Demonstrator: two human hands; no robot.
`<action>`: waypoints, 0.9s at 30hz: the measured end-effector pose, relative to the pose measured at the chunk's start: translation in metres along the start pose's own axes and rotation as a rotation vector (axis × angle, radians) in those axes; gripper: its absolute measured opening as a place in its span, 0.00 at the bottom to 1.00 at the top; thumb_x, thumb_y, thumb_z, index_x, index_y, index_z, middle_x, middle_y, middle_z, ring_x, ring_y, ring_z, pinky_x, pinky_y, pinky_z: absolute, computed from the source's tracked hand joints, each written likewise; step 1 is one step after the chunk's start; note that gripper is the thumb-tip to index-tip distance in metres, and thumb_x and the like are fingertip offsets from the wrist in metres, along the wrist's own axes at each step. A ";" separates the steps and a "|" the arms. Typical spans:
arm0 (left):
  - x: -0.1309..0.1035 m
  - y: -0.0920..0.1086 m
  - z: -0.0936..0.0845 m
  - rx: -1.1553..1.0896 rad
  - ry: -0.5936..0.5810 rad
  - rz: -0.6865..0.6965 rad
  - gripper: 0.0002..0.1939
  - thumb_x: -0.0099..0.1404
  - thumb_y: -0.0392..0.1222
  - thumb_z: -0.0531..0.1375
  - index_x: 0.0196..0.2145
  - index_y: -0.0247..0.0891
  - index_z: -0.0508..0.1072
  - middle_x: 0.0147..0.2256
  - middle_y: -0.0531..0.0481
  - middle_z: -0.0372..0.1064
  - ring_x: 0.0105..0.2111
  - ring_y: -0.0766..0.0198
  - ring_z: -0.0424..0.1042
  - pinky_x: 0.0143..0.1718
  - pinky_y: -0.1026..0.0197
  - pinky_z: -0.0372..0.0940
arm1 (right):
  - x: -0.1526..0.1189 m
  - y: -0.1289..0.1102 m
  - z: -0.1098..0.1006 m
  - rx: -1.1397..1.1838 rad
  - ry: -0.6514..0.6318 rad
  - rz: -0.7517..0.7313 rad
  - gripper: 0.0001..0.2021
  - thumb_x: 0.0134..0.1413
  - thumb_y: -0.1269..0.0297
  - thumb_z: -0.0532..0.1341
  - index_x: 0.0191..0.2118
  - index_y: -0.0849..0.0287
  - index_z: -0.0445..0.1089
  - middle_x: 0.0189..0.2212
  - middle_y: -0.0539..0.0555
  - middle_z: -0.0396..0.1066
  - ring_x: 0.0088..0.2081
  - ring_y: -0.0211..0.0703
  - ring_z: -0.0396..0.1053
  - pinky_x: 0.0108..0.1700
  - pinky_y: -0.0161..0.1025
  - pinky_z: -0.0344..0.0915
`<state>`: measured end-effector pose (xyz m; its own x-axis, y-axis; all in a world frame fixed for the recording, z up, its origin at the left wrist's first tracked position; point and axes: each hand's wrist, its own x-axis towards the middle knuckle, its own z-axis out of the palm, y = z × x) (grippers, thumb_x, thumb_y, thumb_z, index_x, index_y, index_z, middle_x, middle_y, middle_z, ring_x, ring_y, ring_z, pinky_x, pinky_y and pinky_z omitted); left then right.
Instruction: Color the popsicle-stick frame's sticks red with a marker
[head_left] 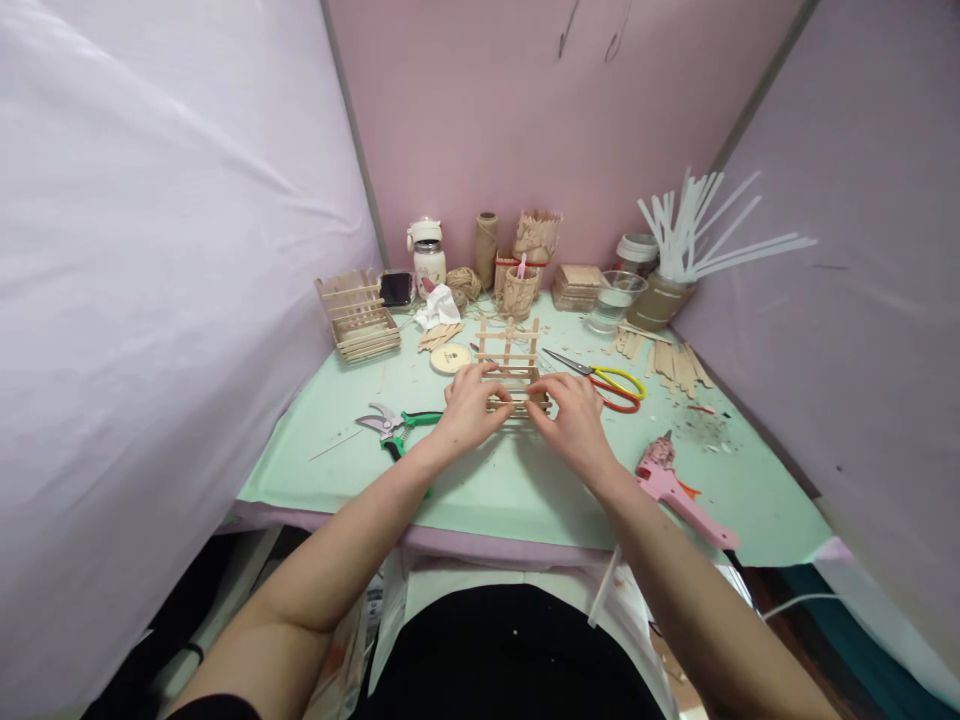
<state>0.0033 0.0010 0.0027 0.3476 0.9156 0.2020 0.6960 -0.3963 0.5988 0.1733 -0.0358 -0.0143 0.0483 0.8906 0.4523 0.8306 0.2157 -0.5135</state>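
Observation:
A small craft-stick basket with a tall lattice back [508,345] stands on the green table, between my two hands. My left hand [477,405] grips its left front side, thumb and fingers closed around the sticks. On the opposite side my right hand [568,410] holds the right front part in the same way. My fingers cover parts of the basket's front and sides. Green-handled pruning shears [394,425] lie left of my left hand. Scissors with red and yellow handles [611,385] rest just beyond my right hand.
A pink glue gun [682,490] lies at right, its cord over the edge. A similar stick basket [360,320] stands back left. Loose craft sticks [679,368], a water cup [613,300] and a jar of white glue sticks [664,295] are back right. Twine [465,285] sits at the back.

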 end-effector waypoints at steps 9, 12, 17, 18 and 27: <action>0.001 -0.002 0.001 -0.001 0.004 0.002 0.02 0.62 0.40 0.66 0.34 0.42 0.79 0.62 0.44 0.65 0.66 0.49 0.57 0.64 0.38 0.57 | 0.009 -0.005 -0.005 -0.041 -0.186 -0.025 0.09 0.62 0.58 0.60 0.37 0.51 0.77 0.43 0.56 0.78 0.50 0.56 0.64 0.50 0.52 0.51; 0.002 -0.003 0.002 0.002 0.010 -0.001 0.02 0.62 0.40 0.66 0.34 0.42 0.79 0.62 0.44 0.65 0.66 0.50 0.57 0.64 0.39 0.57 | 0.011 -0.008 -0.004 -0.033 -0.215 0.014 0.08 0.60 0.59 0.61 0.35 0.52 0.77 0.40 0.55 0.79 0.49 0.55 0.64 0.51 0.52 0.50; 0.001 -0.004 0.003 0.009 0.024 0.015 0.02 0.63 0.41 0.65 0.33 0.42 0.79 0.62 0.45 0.66 0.66 0.50 0.57 0.64 0.40 0.58 | 0.013 -0.007 -0.003 -0.043 -0.220 0.020 0.07 0.60 0.60 0.61 0.34 0.52 0.76 0.39 0.54 0.78 0.49 0.54 0.65 0.50 0.49 0.50; 0.001 -0.005 0.004 0.012 0.026 0.018 0.02 0.63 0.41 0.65 0.33 0.42 0.79 0.62 0.45 0.66 0.66 0.50 0.57 0.64 0.40 0.58 | 0.013 -0.006 -0.003 -0.044 -0.218 0.016 0.07 0.60 0.60 0.61 0.33 0.52 0.76 0.38 0.54 0.78 0.49 0.54 0.66 0.50 0.49 0.51; 0.003 -0.004 0.003 0.014 0.018 0.018 0.02 0.62 0.41 0.65 0.33 0.43 0.79 0.61 0.46 0.66 0.65 0.50 0.58 0.64 0.40 0.58 | 0.015 -0.002 -0.001 -0.043 -0.207 -0.036 0.09 0.61 0.60 0.59 0.33 0.53 0.75 0.38 0.55 0.78 0.47 0.53 0.66 0.49 0.49 0.51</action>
<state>0.0033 0.0049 -0.0021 0.3486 0.9095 0.2265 0.6987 -0.4133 0.5840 0.1725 -0.0234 -0.0061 -0.0934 0.9467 0.3084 0.8529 0.2358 -0.4657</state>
